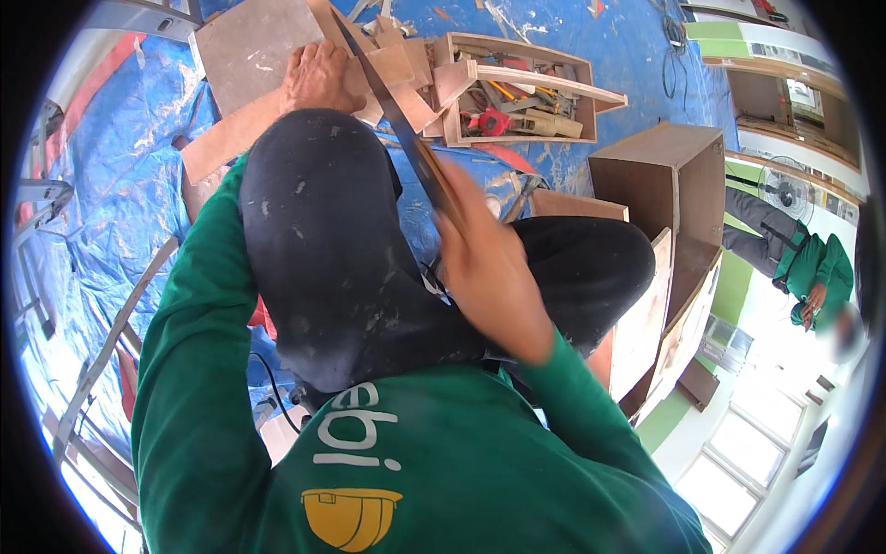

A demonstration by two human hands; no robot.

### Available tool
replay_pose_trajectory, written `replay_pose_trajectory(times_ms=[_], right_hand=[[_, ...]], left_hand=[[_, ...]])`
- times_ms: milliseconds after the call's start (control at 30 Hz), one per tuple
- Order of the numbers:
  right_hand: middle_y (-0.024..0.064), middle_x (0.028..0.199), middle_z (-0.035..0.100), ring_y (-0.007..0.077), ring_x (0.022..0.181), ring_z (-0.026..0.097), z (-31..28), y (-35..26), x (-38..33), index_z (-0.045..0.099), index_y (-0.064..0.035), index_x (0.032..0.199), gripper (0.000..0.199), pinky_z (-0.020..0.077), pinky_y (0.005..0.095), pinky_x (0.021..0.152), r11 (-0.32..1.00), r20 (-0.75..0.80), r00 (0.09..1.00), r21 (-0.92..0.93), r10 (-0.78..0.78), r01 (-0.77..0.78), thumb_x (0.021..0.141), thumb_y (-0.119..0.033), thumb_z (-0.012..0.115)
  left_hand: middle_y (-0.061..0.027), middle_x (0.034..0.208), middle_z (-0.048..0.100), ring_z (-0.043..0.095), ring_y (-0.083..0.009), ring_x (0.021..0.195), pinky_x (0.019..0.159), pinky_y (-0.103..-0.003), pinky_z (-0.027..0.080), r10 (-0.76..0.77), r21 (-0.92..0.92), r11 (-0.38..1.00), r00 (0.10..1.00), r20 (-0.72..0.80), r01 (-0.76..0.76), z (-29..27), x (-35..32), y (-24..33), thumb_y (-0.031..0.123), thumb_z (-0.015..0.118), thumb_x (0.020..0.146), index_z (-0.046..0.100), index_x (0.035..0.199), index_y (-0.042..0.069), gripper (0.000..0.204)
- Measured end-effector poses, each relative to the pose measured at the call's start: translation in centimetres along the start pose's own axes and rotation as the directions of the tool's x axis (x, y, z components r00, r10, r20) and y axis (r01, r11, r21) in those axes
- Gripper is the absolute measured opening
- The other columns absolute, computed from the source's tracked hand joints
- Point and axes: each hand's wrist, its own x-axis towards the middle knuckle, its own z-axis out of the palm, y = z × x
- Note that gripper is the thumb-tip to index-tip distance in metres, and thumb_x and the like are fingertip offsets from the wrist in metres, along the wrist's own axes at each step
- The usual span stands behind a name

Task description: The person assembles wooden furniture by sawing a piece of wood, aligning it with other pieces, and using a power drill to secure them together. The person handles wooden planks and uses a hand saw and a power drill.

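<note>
Person crouched on a blue tarpaulin (pixel 120 185), knees up, dark trousers, green long sleeves.

Right hand (pixel 484 268) blurred with motion, fingers wrapped tight round the handle of a handsaw (pixel 392 115). The blade runs up and away from that hand toward the far edge of the tarpaulin and crosses a pale wood offcut (pixel 392 65) lying there. Whether the teeth are touching the wood cannot be told.

Left hand (pixel 318 78) lies palm down, fingers spread flat, pressing on a thin plywood strip (pixel 231 134) just beside the blade, on its left side. A square grey-brown board (pixel 254 51) sits under and beyond that hand.

Just right of the saw blade stands an open wooden toolbox (pixel 572 92), a red tool and yellow-handled tools inside. Farther right, near the tarpaulin's right edge, a brown open-fronted cabinet carcass (pixel 660 171) stands upright.

A second person in green and grey (pixel 803 263) stands well apart at the right by a green wall, with a fan (pixel 786 192) behind them. Aluminium ladder rails (pixel 101 360) lie along the tarpaulin's left side.
</note>
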Motion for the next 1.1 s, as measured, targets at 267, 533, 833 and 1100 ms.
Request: replay_pose_trajectory(times_ms=[267,533,833,1100], right_hand=[[0.0331,0.140,0.066,0.0532,0.121,0.067,-1.8,0.8,-3.1,0.044,-0.0046,0.163,0.061,0.0575,0.0541,0.101,0.999,0.049,0.999,-0.032,0.008,-0.006,0.105,-0.004,0.063],[0.0358,0.104,0.072,0.0568,0.099,0.068,4.4,2.6,10.1,0.045,-0.0049,0.155,0.053,0.0503,0.0650,0.083,0.995,-0.067,0.994,0.025,-0.091,0.093,0.105,-0.009,0.061],[0.0316,0.140,0.067,0.0480,0.125,0.069,-6.2,-3.3,-8.4,0.047,-0.0045,0.163,0.061,0.0583,0.0492,0.103,0.992,0.081,0.990,-0.055,0.118,-0.114,0.104,-0.002,0.065],[0.0342,0.102,0.071,0.0568,0.098,0.068,5.1,3.5,11.3,0.043,-0.0046,0.158,0.056,0.0508,0.0637,0.084,0.981,-0.105,0.975,-0.006,-0.194,0.195,0.105,-0.009,0.062]], left_hand=[[-0.0107,0.120,0.066,0.062,-0.0343,0.126,0.119,-0.050,0.040,0.043,0.018,0.999,0.998,-0.043,-0.042,0.6,0.0,-0.3,0.034,0.089,0.068,0.072,0.128,0.010,0.066],[-0.0102,0.120,0.066,0.062,-0.0340,0.125,0.118,-0.050,0.041,0.038,-0.024,0.999,0.999,-0.022,-0.039,-0.3,0.6,0.8,0.035,0.090,0.070,0.072,0.130,0.010,0.068],[-0.0104,0.120,0.065,0.061,-0.0340,0.126,0.120,-0.050,0.039,0.052,0.017,0.999,0.998,-0.042,-0.051,-0.1,-0.1,0.1,0.032,0.089,0.068,0.071,0.128,0.009,0.067],[-0.0101,0.121,0.065,0.061,-0.0334,0.127,0.120,-0.050,0.039,0.020,-0.008,1.000,1.000,0.007,-0.020,-0.4,0.9,1.1,0.033,0.088,0.070,0.071,0.129,0.010,0.066]])
